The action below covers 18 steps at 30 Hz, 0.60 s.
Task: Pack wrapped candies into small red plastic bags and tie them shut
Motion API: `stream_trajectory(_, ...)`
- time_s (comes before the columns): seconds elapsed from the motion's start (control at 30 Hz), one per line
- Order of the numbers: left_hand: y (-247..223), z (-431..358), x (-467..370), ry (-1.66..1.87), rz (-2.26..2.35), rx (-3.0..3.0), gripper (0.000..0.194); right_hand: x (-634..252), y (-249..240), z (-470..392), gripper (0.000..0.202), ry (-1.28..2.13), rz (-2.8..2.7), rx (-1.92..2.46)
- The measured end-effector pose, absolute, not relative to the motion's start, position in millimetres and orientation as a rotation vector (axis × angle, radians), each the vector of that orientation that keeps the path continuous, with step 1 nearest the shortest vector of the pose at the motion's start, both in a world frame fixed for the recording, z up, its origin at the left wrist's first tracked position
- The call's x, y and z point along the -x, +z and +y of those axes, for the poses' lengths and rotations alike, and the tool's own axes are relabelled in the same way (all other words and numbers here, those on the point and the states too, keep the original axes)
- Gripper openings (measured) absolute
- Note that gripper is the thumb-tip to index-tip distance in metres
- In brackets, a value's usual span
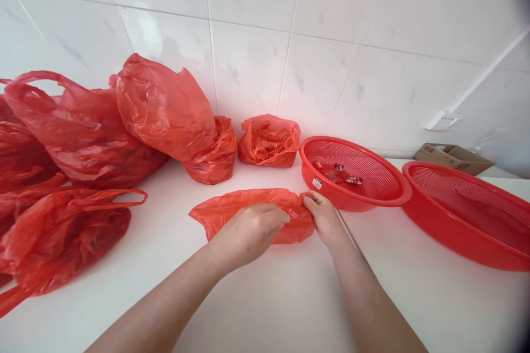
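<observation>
A red plastic bag (236, 204) lies loosely spread on the white table in front of me. My right hand (325, 218) is closed, pinching the bag's right edge between thumb and fingers. Over the middle of the same bag is my left hand (252, 231), its fingers curled and pressed together. Whatever its fingertips hold, if anything, is hidden. Just beyond my right hand stands a red plastic colander (385, 190) with several small wrapped pieces (339, 175) at its bottom.
Several filled red bags (99, 132) crowd the left side. By the tiled wall stands a small bag (269, 160) stuffed with red plastic. A second red colander (459, 237) sits at the right, with a cardboard box (451, 157) behind it. A wall socket (443, 120) is above.
</observation>
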<state>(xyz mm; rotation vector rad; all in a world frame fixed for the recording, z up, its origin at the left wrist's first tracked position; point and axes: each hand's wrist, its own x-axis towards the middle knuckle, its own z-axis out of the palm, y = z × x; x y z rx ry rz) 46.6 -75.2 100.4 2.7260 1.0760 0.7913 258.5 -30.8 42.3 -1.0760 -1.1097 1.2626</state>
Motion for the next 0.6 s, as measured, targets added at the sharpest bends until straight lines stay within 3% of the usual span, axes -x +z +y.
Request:
stream_trajectory(0.13,77.7,-42.5,-43.9,0.253,1.644,-2.635,0.034,-262.8,44.8,-30.6,0.028,1.325,-1.093,1.082)
stream_trajectory(0.27,66.4,-34.4,-27.2,-0.007,1.892,-2.498,0.063,-269.0,52.9,-26.8,0.026,1.163,-1.039,1.275)
stream_trajectory(0.4,66.0,-45.5,-25.6,-0.079,1.965,-2.434,0.076,-260.2,72.6,-45.4,0.034,0.521,-1.209,1.393)
stream_trajectory(0.5,66.8,-49.1,-29.8,-0.048,1.931,-2.433,0.071,-237.3,89.0,-83.6,0.043,-0.146,-1.307,1.173)
stream_trajectory(0.6,68.2,-49.8,-33.9,-0.036,1.863,-2.427,0.065,-207.2,91.4,-118.7,0.033,-0.228,-1.633,0.806)
